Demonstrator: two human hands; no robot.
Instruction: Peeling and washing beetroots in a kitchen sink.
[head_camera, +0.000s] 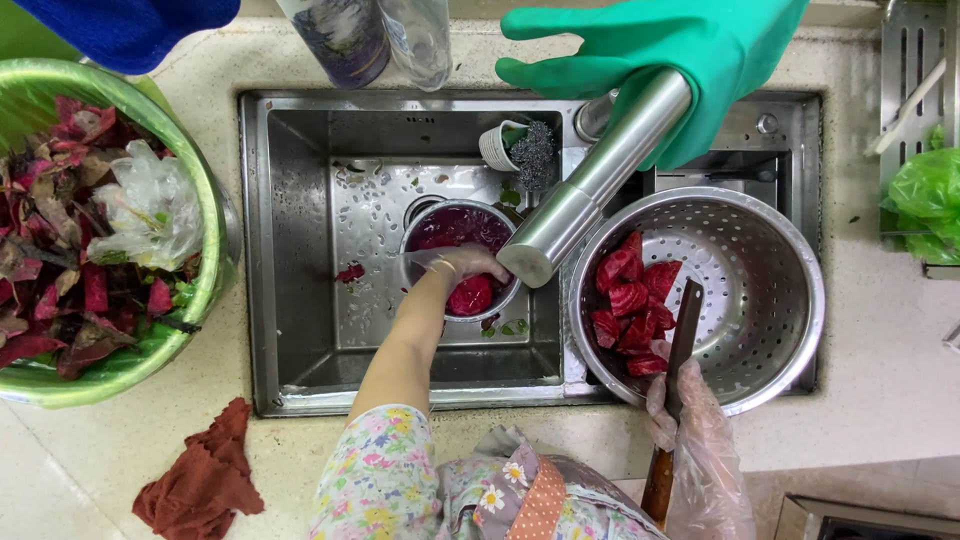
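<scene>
My left hand (462, 266), in a thin clear glove, reaches down into the steel sink (300, 250) and grips a red beet (472, 297) inside a small steel bowl (418, 222) of purple water. My right hand (692, 432), also in a clear glove, holds a knife by its wooden handle (658, 482). The dark blade (686, 318) lies over a steel colander (770, 290) at the sink's right side. Several red beet chunks (626, 300) sit in the colander's left part.
Another person's green-gloved hand (665, 55) rests on the steel faucet (600, 185) above the sink, and a blue sleeve (130, 25) shows at top left. A green basin (215, 240) of red peels stands on the left. A red cloth (200, 480), a scrubber cup (525, 150), a bottle (365, 40) and a green bag (925, 200) lie around.
</scene>
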